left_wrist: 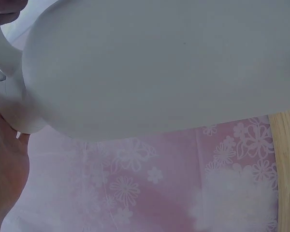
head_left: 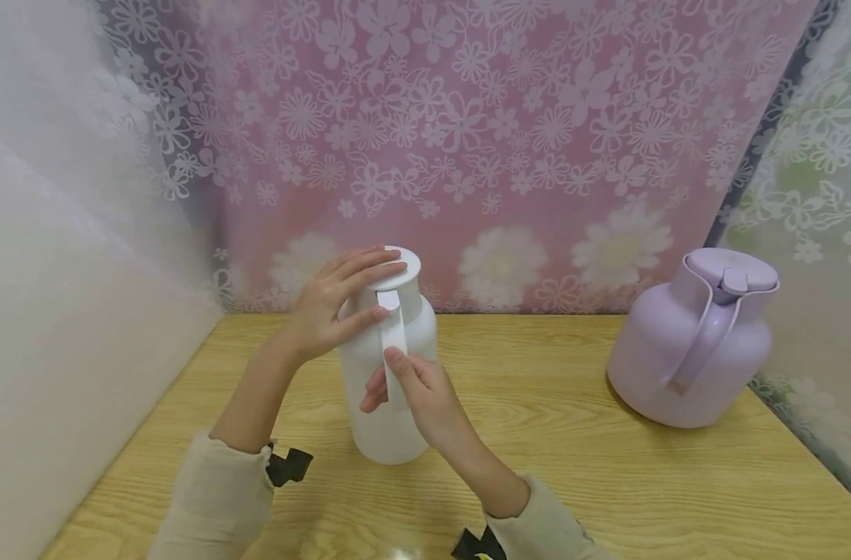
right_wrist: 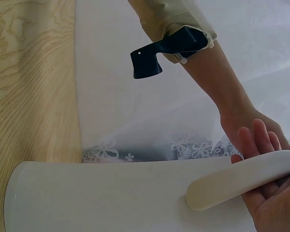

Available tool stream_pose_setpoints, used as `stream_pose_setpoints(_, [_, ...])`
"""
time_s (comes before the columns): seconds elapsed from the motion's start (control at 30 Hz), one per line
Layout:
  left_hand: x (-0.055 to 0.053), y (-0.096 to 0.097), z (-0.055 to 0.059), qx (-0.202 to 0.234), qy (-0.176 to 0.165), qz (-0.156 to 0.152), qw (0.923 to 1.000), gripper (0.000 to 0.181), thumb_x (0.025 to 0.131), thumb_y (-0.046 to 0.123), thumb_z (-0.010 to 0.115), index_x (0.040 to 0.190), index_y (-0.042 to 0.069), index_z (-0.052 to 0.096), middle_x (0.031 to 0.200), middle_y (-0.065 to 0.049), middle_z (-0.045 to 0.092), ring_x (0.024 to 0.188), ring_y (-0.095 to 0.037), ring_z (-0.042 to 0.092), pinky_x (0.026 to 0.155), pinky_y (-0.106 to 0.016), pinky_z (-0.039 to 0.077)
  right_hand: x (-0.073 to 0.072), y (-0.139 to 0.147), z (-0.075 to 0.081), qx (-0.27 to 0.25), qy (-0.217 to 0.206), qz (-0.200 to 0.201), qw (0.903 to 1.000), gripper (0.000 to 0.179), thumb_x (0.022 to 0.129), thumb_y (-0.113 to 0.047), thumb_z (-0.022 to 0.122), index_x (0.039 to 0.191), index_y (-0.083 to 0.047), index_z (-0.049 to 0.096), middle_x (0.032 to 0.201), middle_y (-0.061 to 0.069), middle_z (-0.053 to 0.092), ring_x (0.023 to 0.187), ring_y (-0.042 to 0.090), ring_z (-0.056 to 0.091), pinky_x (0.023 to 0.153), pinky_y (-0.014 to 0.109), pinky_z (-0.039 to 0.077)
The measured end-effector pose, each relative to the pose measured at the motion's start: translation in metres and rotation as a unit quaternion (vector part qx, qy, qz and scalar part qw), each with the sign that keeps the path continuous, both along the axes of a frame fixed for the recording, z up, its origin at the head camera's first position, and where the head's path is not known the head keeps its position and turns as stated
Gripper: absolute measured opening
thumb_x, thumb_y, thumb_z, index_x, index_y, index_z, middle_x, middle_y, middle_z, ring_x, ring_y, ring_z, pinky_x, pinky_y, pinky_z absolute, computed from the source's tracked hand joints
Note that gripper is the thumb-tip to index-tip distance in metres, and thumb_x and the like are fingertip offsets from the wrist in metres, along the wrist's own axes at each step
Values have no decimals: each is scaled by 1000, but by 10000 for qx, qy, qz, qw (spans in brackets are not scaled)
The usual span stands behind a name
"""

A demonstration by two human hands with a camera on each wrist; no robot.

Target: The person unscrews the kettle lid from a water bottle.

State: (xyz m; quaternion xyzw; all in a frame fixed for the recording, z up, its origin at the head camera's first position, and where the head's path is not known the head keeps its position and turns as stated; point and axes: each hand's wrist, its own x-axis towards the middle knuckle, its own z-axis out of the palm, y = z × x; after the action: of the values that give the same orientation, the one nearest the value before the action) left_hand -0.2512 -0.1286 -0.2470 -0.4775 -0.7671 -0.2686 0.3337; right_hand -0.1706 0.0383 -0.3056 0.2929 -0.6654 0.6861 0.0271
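A tall white thermos jug stands upright on the wooden table, its handle facing me. Across its round lid my left hand rests with the fingers laid out straight, the thumb pointing to the top of the handle. My right hand grips the handle lower down, thumb on its outer face and fingers passed through behind it. The right wrist view has that handle close up, with fingertips beyond it. In the left wrist view the jug's smooth side fills most of the picture.
A shorter lavender thermos jug stands at the right of the table. Behind the table hangs a pink floral curtain. A pale wall borders the left side. Black camera mounts sit at both sleeves.
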Motion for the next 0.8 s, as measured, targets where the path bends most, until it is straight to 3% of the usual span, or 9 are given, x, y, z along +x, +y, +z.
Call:
stream_pose_setpoints(0.27, [2, -2, 1, -138, -275, 269, 9992, 60, 87, 62, 41, 129, 21, 54, 137, 4, 43, 125, -18, 36, 92, -48, 35, 2, -1, 1, 115, -32, -157, 9998, 47, 101, -27, 34, 78, 4, 61, 67, 15, 64, 68, 24, 65, 80, 45, 46])
stream_pose_setpoints(0.8, [8, 2, 4, -420, -350, 781, 9954, 62, 86, 65, 34, 130, 24, 51, 135, 6, 42, 121, -19, 36, 94, -44, 32, 3, -3, 2, 157, 14, -269, 9995, 45, 101, -26, 35, 78, 3, 60, 66, 14, 64, 67, 23, 65, 79, 43, 47])
